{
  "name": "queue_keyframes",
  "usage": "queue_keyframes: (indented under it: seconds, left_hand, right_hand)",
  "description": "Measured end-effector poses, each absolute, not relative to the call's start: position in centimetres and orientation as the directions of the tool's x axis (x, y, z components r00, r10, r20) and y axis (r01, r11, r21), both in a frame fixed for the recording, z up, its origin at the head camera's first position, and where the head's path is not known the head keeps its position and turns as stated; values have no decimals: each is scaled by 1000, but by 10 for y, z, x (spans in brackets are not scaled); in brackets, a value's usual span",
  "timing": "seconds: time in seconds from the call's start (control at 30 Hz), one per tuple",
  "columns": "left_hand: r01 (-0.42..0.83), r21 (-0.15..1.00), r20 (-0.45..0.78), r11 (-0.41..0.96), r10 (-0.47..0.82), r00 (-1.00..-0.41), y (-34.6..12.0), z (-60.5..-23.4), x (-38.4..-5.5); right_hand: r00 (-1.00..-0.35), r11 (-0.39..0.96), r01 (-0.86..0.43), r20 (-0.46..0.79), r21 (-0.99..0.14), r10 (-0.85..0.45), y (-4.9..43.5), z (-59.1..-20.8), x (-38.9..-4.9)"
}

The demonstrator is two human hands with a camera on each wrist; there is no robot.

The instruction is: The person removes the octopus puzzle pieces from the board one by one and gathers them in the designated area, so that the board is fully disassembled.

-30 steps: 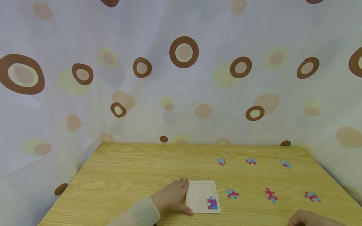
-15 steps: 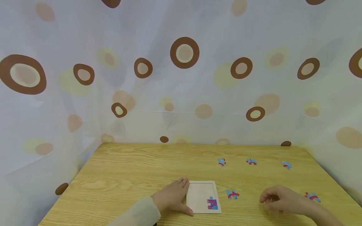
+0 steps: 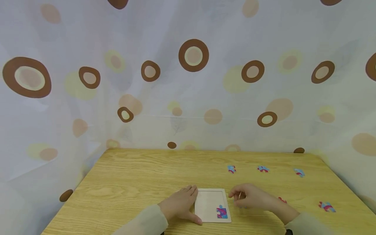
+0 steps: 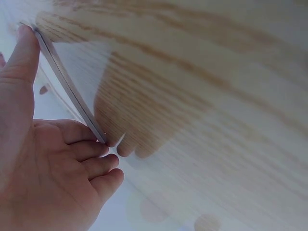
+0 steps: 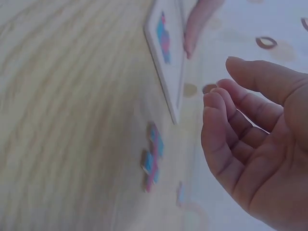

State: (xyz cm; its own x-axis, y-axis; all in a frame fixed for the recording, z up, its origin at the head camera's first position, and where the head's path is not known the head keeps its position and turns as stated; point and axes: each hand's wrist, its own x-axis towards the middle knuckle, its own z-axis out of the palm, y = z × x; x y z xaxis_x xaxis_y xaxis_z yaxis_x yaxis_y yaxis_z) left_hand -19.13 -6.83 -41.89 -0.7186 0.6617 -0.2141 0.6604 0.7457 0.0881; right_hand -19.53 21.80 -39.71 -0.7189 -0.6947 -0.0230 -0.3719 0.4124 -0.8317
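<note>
My left hand (image 3: 180,204) rests along the left side of a white square puzzle tray (image 3: 207,199), thumb at the near corner and fingers at the far one. In the left wrist view the tray's edge (image 4: 72,89) runs between thumb and fingers, which are mostly straight. One blue, pink and purple jigsaw piece (image 3: 222,212) lies in the tray's near right corner. My right hand (image 3: 254,196) hovers just right of the tray, above a blue and pink jigsaw piece (image 5: 154,156) on the table. Its fingers are loosely bent, with a gap to the thumb and nothing held.
A red jigsaw piece (image 3: 282,199) is partly hidden behind the right forearm. Farther right lies another piece (image 3: 327,206). At the back are three more: a left one (image 3: 231,169), a middle one (image 3: 263,168) and a right one (image 3: 299,172). A patterned curtain (image 3: 194,98) surrounds the wooden table (image 3: 141,169).
My right hand has come in from the lower right, passed over the red piece and moved left to the piece beside the tray. The left hand and tray have stayed put.
</note>
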Motion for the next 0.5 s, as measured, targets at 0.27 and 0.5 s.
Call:
queue_keyframes:
  seconds: [0.27,0.5]
  left_hand:
    - [657,76,-206,750,657,-725,-67,-419,-191]
    - [655,76,-206,752,655,-727,-67,-419,-191]
  right_hand:
    - [-746,486,-364,-65,-794,-663,187,-414,-194]
    - [-766,533,-350,-92,-770,-636,180,-419,-192]
